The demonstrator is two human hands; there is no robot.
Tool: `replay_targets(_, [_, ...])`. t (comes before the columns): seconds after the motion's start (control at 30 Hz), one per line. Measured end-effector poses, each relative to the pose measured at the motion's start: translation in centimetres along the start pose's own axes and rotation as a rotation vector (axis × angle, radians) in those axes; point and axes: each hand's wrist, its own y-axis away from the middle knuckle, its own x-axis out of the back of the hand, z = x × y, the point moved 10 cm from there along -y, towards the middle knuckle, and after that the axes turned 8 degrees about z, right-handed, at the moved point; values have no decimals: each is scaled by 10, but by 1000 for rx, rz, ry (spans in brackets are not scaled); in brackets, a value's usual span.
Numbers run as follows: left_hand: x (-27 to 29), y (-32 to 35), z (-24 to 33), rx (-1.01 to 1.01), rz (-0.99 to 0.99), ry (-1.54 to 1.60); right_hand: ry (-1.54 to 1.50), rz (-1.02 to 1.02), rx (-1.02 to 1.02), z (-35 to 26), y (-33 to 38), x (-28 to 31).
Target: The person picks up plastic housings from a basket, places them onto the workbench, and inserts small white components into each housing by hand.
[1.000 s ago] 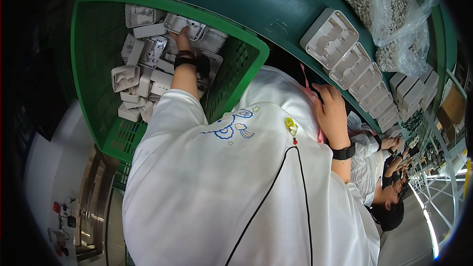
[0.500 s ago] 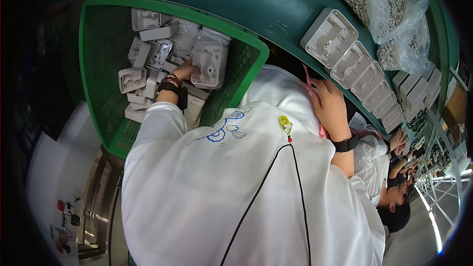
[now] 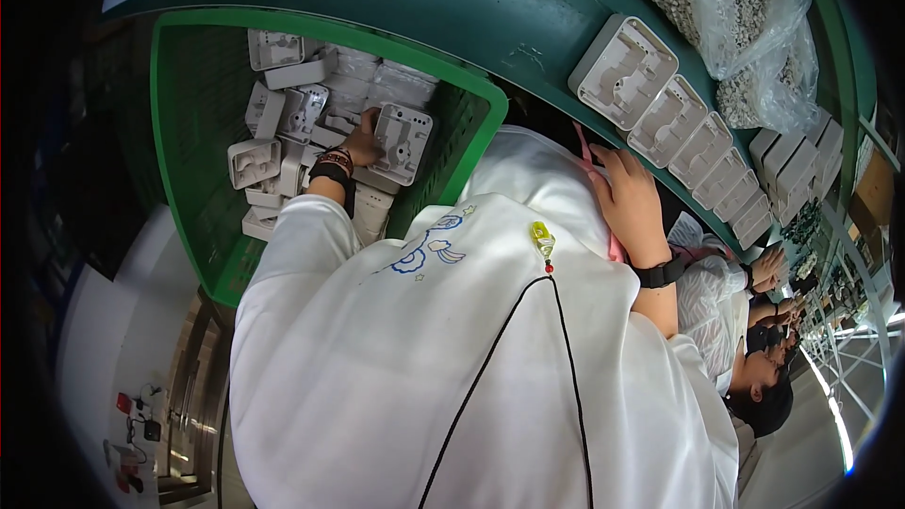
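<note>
Case, pale grey, square with rounded corners, sits inside the green crate, close to the crate's right wall; moulded inner face turned up toward the camera. Left hand is at the case's left wall, fingers closed on it; the wrist carries bracelets and a dark band. Loose cases lie jumbled beside that hand, toward the crate's left wall, some tilted on their sides. Crate stands against the near edge of the tabletop.

Right hand rests by the tabletop's near edge, fingers loosely bent at a pink strap; cannot tell whether the strap is gripped. Black band on that wrist.

Along the same edge, to the right: row of cases, open faces up, set side by side. Farther back, clear bag of small pale pieces; stack of cases just beside it. Co-worker at far right, hands near the tabletop.
</note>
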Motion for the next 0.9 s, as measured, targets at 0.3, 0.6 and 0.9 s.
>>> replay_targets(0.3, [-19, -9, -21, 451, -136, 239, -23, 36, -24, 1, 1, 2])
replay_targets(0.6, [-30, -9, 5, 641, -196, 896, 46, 7, -9, 2, 2, -6])
replay_targets(0.9, [-39, -41, -75, 270, -16, 592, 58, -4, 16, -5, 0, -10])
